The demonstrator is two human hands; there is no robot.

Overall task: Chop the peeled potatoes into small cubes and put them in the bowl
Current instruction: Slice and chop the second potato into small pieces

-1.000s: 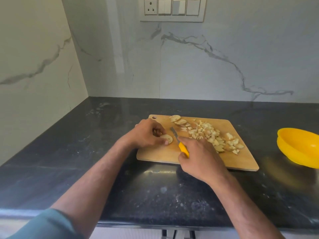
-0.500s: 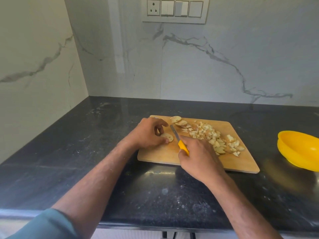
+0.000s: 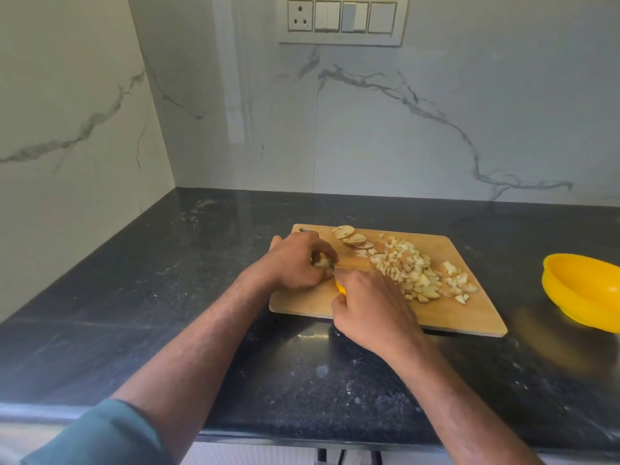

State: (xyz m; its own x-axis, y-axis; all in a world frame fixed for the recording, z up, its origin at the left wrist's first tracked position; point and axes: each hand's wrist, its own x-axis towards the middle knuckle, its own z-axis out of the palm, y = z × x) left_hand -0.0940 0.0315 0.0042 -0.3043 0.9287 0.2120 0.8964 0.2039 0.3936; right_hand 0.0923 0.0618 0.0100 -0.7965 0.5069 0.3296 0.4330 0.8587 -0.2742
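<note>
A wooden cutting board (image 3: 469,307) lies on the black counter. On its left part my left hand (image 3: 295,263) curls its fingers over a potato slice (image 3: 321,262), mostly hidden. My right hand (image 3: 372,307) grips a yellow-handled knife (image 3: 340,286), its blade almost hidden between the two hands at the slice. A pile of potato cubes (image 3: 416,270) covers the board's middle and right. Three uncut round slices (image 3: 352,237) lie at the board's far edge. The yellow bowl (image 3: 583,290) stands to the right of the board, with no potato visible in it.
The black stone counter (image 3: 167,297) runs to marble walls at the left and back. A switch and socket panel (image 3: 342,20) hangs on the back wall. The counter's front edge is just below my forearms.
My left hand has closed its fingers over the slice, which showed openly before. The knife blade has moved in under the hands. My view has tilted slightly.
</note>
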